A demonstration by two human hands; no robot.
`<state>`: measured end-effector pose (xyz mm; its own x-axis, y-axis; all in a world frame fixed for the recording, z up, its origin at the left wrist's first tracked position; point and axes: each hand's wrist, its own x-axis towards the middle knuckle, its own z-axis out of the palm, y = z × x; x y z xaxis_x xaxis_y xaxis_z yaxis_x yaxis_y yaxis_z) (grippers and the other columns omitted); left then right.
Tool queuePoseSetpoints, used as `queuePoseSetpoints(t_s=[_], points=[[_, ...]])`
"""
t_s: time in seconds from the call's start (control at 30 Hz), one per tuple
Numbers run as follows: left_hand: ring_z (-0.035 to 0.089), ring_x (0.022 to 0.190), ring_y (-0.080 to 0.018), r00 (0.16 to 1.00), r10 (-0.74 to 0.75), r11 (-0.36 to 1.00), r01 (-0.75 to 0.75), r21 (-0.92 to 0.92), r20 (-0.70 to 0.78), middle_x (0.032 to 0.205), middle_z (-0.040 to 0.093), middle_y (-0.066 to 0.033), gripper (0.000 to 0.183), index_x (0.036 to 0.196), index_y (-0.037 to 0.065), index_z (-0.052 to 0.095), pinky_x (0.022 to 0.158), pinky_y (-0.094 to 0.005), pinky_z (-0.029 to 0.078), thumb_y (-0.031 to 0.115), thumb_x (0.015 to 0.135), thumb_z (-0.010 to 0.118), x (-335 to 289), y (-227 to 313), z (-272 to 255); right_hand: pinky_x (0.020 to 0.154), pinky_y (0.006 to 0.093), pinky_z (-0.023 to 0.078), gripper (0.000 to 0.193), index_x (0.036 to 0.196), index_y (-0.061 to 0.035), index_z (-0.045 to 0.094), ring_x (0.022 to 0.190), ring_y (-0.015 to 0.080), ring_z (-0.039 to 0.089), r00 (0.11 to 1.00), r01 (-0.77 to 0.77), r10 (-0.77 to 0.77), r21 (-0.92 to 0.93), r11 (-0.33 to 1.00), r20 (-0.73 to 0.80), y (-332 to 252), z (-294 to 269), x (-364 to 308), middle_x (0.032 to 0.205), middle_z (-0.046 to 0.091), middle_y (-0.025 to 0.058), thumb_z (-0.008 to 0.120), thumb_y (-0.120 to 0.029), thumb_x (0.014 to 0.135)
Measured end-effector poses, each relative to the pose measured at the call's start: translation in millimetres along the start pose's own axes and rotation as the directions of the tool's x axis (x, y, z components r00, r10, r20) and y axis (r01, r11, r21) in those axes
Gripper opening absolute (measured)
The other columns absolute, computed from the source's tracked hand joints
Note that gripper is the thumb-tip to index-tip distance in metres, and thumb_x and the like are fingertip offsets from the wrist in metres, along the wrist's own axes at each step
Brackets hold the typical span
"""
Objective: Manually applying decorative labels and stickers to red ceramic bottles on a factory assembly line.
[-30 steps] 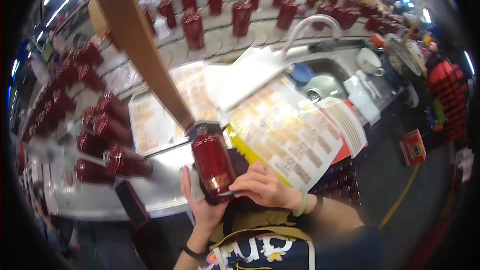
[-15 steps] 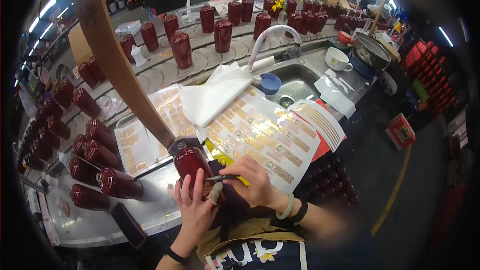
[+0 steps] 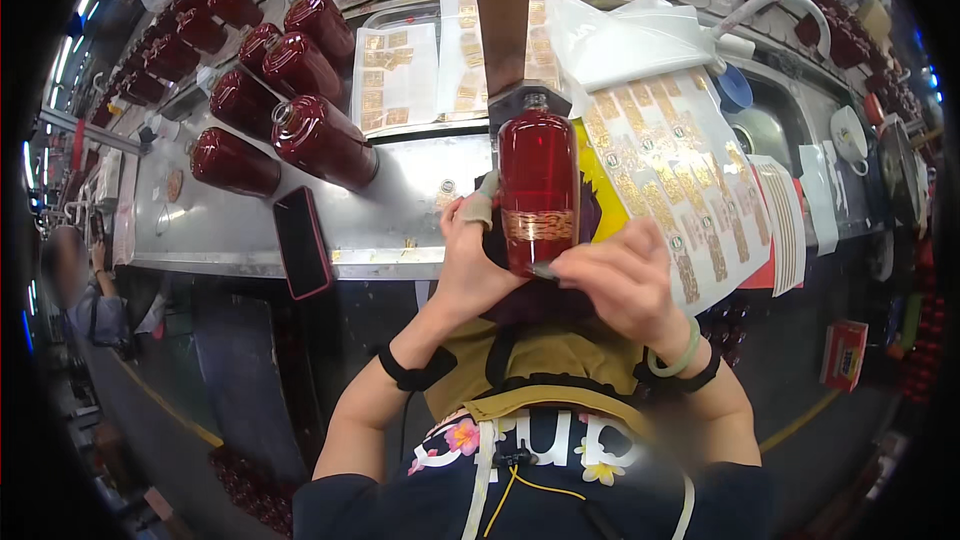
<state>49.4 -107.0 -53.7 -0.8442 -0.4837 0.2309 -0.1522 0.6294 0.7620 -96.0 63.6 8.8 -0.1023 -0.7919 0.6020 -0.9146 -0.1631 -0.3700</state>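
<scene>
A dark red glass bottle lies in front of me, its neck against a dark holder at the foot of a wooden post. A gold patterned band runs across its lower part. My left hand is closed around the bottle's lower left side, thumb near its base; a pale cover sits on one finger. My right hand pinches a slim dark tool, its tip at the bottle's lower right edge; most of it is hidden by the fingers. A sheet of gold decals lies right of the bottle.
Several red bottles stand on the metal counter to the left, with a phone at its front edge. White plastic sheeting and a curved faucet are behind. A sink and white cup stand right.
My view has swung down and left. The bottle now shows its gold band, with my left hand shifted to its left side. My right hand has moved to the bottle's base with the tool.
</scene>
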Motion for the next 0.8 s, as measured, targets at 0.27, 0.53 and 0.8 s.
queuePoseSetpoints(t_s=[0.27, 0.53, 0.8], points=[[0.042, 0.14, -0.0382, 0.989, -0.128, 0.977, 0.114, -0.181, -0.067, 0.142, 0.053, -0.0197, 0.106, 0.153, -0.002, 0.039, 0.119, -0.0515, 0.026, 0.028, 0.069, 0.095, -7, -3, 6, 0.08, 0.0342, 0.043, 0.033, 0.101, -0.0165, 0.08, 0.082, 0.0155, 0.058, 1.0, 0.006, -0.006, -0.04, 0.999, 0.003, -11, 7, -2, 0.103, 0.074, -0.0042, 0.073, -0.01, 0.07], [0.049, 0.137, -0.0399, 0.987, 0.009, 1.0, -0.006, 0.021, -0.163, 0.145, 0.055, -0.0218, 0.105, 0.155, -0.003, 0.039, 0.119, -0.0499, 0.029, 0.021, 0.07, 0.094, -11, 9, 2, 0.079, 0.0335, 0.041, 0.034, 0.1, -0.0145, 0.08, 0.081, 0.0175, 0.058, 0.998, -0.065, 0.065, 0.0, 0.998, -0.017, -6, 10, -6, 0.101, 0.073, -0.0034, 0.077, -0.008, 0.067], [0.061, 0.13, -0.0257, 0.991, -0.131, 0.975, 0.131, -0.18, 0.012, 0.141, 0.062, -0.0195, 0.108, 0.159, -0.004, 0.032, 0.109, -0.0372, 0.048, 0.012, 0.072, 0.093, -7, -2, 6, 0.077, 0.0334, 0.043, 0.032, 0.102, -0.0128, 0.081, 0.08, 0.017, 0.059, 0.997, -0.068, 0.068, 0.016, 0.998, -0.037, -7, 12, -6, 0.099, 0.074, -0.0028, 0.079, -0.007, 0.07]])
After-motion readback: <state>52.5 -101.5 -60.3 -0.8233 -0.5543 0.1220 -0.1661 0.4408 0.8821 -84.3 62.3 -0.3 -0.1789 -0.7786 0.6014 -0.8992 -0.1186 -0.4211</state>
